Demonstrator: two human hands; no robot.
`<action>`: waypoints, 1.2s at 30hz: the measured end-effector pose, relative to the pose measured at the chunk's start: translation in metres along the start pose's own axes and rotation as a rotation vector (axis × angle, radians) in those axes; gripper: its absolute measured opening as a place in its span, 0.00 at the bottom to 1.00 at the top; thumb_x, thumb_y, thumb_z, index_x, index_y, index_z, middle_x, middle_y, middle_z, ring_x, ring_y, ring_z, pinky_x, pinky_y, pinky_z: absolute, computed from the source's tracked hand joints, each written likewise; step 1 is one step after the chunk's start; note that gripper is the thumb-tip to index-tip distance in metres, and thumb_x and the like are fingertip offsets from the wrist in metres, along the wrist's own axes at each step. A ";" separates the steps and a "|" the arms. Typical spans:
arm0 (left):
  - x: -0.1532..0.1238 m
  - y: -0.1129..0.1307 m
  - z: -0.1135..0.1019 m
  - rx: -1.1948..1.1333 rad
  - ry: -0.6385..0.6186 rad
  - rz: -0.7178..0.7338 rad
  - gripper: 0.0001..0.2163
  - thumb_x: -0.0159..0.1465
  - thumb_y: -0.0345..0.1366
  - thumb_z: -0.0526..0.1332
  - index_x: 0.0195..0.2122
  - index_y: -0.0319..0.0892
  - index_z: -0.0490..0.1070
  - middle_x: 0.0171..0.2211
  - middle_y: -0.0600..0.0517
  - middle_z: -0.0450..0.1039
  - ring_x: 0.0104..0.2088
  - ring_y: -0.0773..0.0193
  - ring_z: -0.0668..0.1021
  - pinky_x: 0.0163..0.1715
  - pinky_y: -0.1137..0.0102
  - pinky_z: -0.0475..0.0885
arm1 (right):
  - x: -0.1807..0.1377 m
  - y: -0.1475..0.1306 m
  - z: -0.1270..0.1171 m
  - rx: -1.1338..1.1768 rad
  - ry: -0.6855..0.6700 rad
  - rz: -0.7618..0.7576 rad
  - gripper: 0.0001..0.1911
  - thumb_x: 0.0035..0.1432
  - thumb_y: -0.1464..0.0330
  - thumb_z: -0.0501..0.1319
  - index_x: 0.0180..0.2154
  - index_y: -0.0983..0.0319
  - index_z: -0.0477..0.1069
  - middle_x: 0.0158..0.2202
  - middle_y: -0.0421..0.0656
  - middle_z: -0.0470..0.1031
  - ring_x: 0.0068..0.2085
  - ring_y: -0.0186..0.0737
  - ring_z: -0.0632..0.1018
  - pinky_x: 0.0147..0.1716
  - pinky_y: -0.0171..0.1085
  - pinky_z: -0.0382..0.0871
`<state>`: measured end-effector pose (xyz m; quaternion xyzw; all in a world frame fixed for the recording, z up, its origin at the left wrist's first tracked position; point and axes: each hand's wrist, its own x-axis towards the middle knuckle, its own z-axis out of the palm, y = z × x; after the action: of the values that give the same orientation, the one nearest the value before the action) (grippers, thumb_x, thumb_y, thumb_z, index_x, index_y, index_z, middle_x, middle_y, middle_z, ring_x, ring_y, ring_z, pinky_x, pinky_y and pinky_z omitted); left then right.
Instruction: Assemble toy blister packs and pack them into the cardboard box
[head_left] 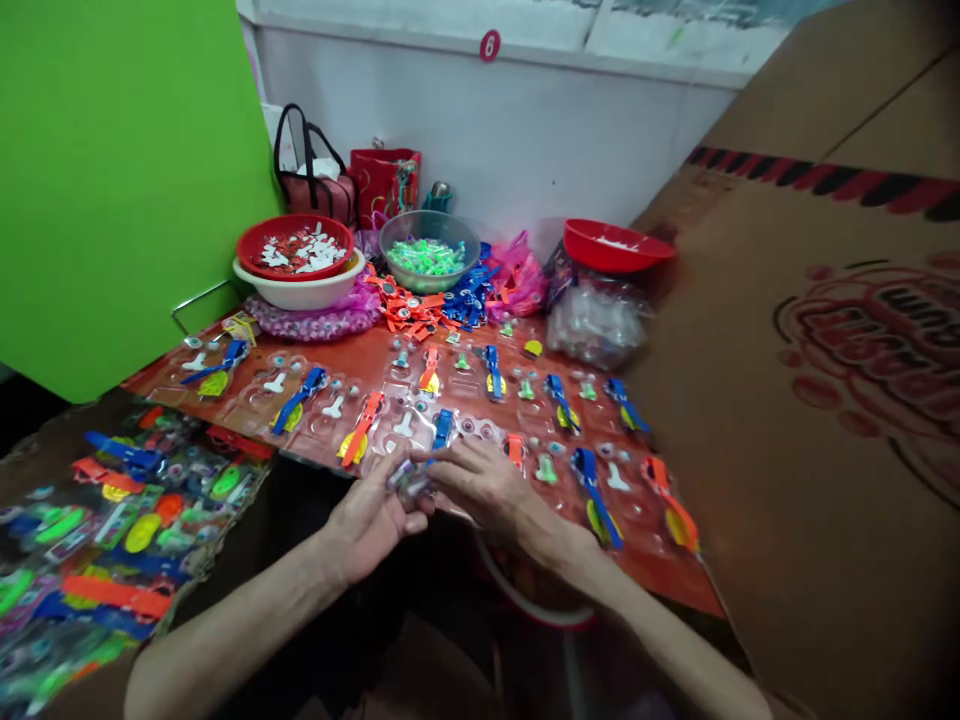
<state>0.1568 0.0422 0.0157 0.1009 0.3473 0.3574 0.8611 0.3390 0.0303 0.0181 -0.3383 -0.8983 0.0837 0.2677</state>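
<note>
Near the table's front edge, my left hand (375, 525) is turned palm up with its fingers curled around a few small shiny clear-and-purple pieces (409, 482). My right hand (487, 485) reaches over from the right, palm down, fingertips bent together beside those pieces; what they pinch, if anything, is hidden. Behind both hands lie rows of clear plastic blister trays, holding blue toy watches (300, 398), orange toy watches (364, 428), white T-shaped pieces (332, 405), pale green pieces (546, 467) and small eyeball-like balls (480, 430).
A red basin (347, 240) of white pieces and a clear bowl (386, 250) of green pieces stand at the back. Another red basin (619, 250) rests on bagged clear plastic (596, 325). A carton (825, 400) walls the right; filled packs (127, 540) fill a box at left.
</note>
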 end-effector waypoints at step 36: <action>-0.072 -0.051 -0.095 0.101 0.087 0.212 0.14 0.59 0.36 0.70 0.44 0.39 0.70 0.26 0.53 0.72 0.21 0.72 0.71 0.16 0.80 0.54 | 0.047 0.050 0.076 0.021 0.192 0.369 0.06 0.62 0.73 0.55 0.36 0.62 0.71 0.38 0.44 0.70 0.35 0.37 0.71 0.36 0.36 0.64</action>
<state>0.0845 -0.0509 -0.0378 0.1648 0.3895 0.4323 0.7964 0.2974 0.1009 -0.0425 -0.5009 -0.7904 0.1080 0.3357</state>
